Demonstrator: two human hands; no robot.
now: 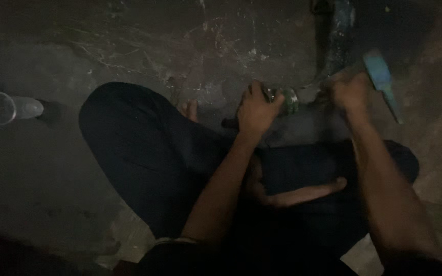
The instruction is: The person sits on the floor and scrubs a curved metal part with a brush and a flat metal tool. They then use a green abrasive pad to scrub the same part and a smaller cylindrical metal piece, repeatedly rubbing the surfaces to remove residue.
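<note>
Left hand: grip closed around a small round greenish fitting. Right hand, just beside the fitting: grip closed on a blue-handled tool. Clear plastic cup: on the floor, well apart from it.

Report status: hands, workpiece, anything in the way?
Left hand grips small green-ringed part. Right hand holds blue-handled tool. Clear cup lies far left, not obstructing.

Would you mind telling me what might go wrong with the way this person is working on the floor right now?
The scene is very dark, so the left hand gripping the small greenish glass-like piece is hard to see; a slip seems possible. The right hand, holding a blue-handled tool, works close to those fingers and might strike them. The clear plastic cup lying near the knee could be knocked away.
</note>
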